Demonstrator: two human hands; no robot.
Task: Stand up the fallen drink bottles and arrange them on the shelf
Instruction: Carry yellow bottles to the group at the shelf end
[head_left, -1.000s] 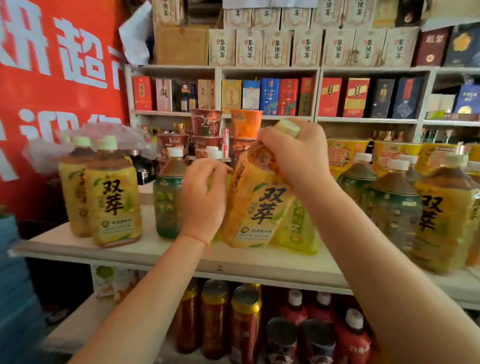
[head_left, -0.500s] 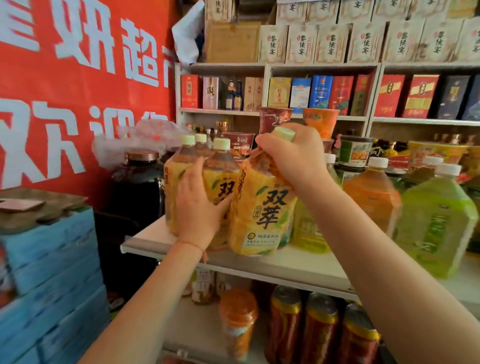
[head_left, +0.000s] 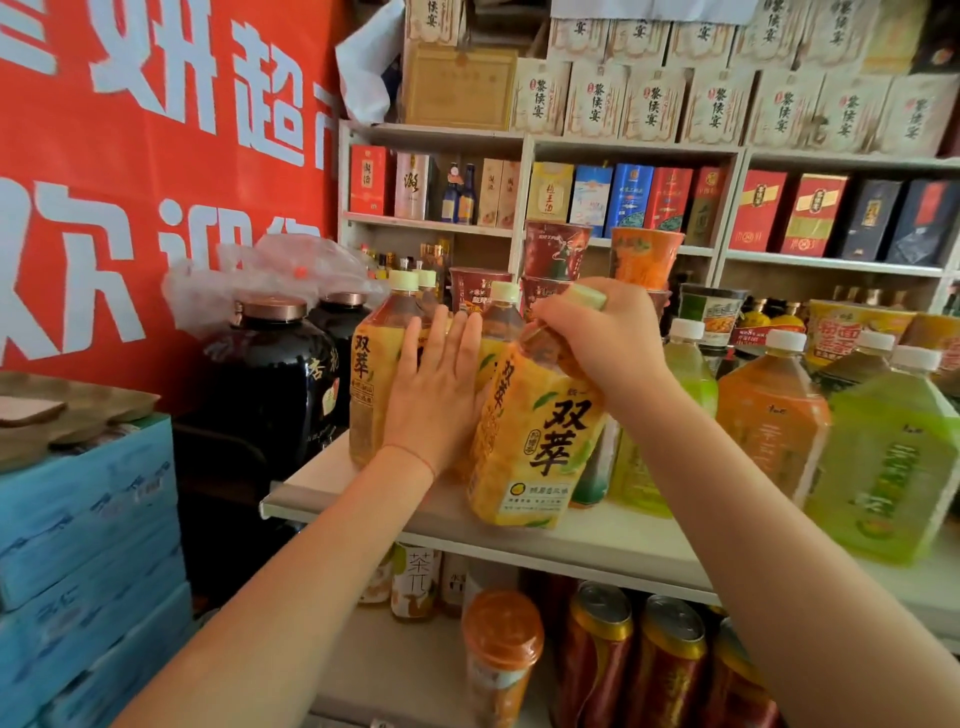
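A yellow-labelled drink bottle (head_left: 535, 441) stands slightly tilted near the front of the white shelf (head_left: 597, 545). My right hand (head_left: 597, 332) grips its neck and pale green cap from above. My left hand (head_left: 436, 395) lies flat with straight fingers against two more yellow bottles (head_left: 371, 379) that stand upright at the shelf's left end. An orange bottle (head_left: 769, 415) and a green bottle (head_left: 893, 467) stand upright to the right. Another green bottle (head_left: 685, 364) is partly hidden behind my right forearm.
Dark ceramic jars (head_left: 270, 384) sit left of the shelf, beside stacked blue cartons (head_left: 88, 530). Instant noodle cups (head_left: 556, 260) stand behind the bottles. Red cans (head_left: 597, 670) fill the lower shelf. Boxed goods line the back wall shelves (head_left: 675, 208).
My left hand has uncurled from gripping a bottle and now lies flat against the left bottles. The view has shifted left, and the held bottle has come in close beside them.
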